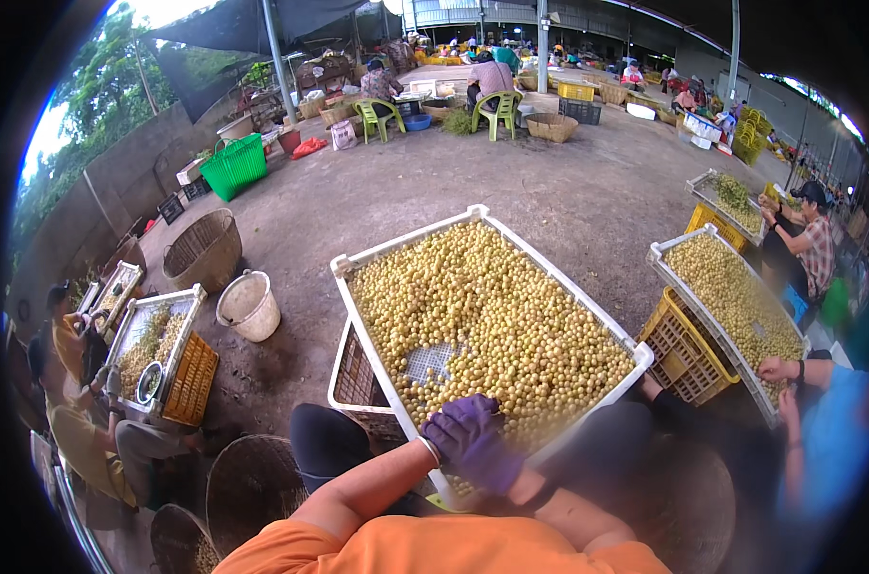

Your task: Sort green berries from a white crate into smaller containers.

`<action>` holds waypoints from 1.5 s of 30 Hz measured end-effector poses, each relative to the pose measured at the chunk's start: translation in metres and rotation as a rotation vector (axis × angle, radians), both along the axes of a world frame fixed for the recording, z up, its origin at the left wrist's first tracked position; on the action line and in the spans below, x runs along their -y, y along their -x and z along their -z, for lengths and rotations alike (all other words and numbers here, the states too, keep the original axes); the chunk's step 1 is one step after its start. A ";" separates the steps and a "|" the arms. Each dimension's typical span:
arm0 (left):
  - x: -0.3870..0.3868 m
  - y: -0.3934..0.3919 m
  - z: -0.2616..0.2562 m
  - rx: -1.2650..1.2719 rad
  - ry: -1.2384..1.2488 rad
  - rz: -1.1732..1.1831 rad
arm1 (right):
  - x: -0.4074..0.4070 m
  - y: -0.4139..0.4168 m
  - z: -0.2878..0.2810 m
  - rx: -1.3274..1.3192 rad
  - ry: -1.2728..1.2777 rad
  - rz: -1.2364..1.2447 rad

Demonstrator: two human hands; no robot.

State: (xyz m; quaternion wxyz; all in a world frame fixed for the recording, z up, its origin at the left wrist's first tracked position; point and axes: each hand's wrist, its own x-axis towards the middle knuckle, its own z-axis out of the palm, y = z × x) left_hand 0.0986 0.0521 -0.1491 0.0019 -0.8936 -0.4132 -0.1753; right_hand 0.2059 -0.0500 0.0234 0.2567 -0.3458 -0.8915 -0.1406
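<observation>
Before me a white plastic tray (570, 285) with raised corners holds a thick layer of small round yellow-green fruits (520, 323). A bare patch of its perforated bottom shows left of the middle. My left hand (457, 423), in a purple glove, lies over the fruits by the near edge, a pale band at its wrist. Against it rests my right hand (493, 461), gloved alike and slightly blurred. The two hands overlap, with their fingers mostly hidden, so whether either grips a fruit cannot be told. Under the tray's left side shows a crate (355, 373).
A white bucket (249, 307) and a large wicker basket (203, 247) stand left on the concrete floor. Co-workers sit at similar trays (735, 308) on both sides; one in a blue shirt (836, 430) is close right. Another wicker basket (251, 481) sits by my left knee.
</observation>
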 end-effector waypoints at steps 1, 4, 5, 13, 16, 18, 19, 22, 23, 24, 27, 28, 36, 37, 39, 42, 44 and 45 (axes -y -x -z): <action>0.022 -0.037 -0.034 0.004 -0.124 -0.225 | -0.002 -0.011 0.004 0.033 0.040 0.071; 0.065 -0.071 -0.130 0.007 -0.272 -0.773 | -0.011 -0.015 0.015 0.022 0.019 0.092; 0.049 -0.044 -0.124 -0.081 -0.061 -0.384 | -0.014 -0.014 0.020 -0.013 -0.033 0.058; 0.051 -0.049 -0.125 -0.184 -1.126 -0.536 | -0.006 -0.008 0.002 -0.117 0.000 0.040; 0.045 -0.042 -0.111 -0.224 -1.139 -0.565 | -0.006 -0.010 0.007 -0.150 -0.019 0.051; 0.021 -0.019 -0.077 0.383 0.105 0.133 | -0.005 -0.009 0.006 -0.189 0.009 0.045; 0.022 -0.018 -0.074 0.471 0.392 0.198 | -0.003 -0.009 0.003 -0.196 0.021 0.065; 0.005 -0.026 -0.091 0.408 0.254 0.292 | -0.005 -0.013 -0.007 -0.296 0.029 0.041; -0.008 -0.027 -0.103 0.371 0.134 0.332 | -0.004 -0.013 -0.008 -0.395 0.020 -0.009; -0.023 -0.024 -0.113 0.344 0.012 0.357 | -0.006 -0.015 -0.009 -0.430 0.031 -0.003; -0.070 -0.028 -0.123 0.598 0.726 0.052 | -0.019 -0.027 -0.012 -0.509 0.012 0.112; -0.055 -0.032 -0.155 0.546 0.397 0.011 | -0.023 -0.034 -0.010 -0.531 0.000 0.178; -0.052 -0.050 -0.196 1.704 1.338 -0.509 | -0.023 -0.039 -0.021 -0.674 0.054 0.101; -0.051 -0.053 -0.191 1.698 1.348 -0.513 | -0.022 -0.039 -0.022 -0.642 0.003 0.124; -0.052 -0.056 -0.180 1.689 1.403 -0.490 | -0.020 -0.038 -0.021 -0.611 -0.047 0.152; -0.054 -0.061 -0.167 1.626 1.403 -0.486 | -0.016 -0.037 -0.019 -0.556 -0.001 0.196; -0.062 -0.063 -0.154 1.568 1.391 -0.495 | -0.014 -0.035 -0.017 -0.541 -0.014 0.201; -0.072 -0.056 -0.134 1.456 1.265 -0.439 | -0.013 -0.030 -0.018 -0.527 -0.025 0.184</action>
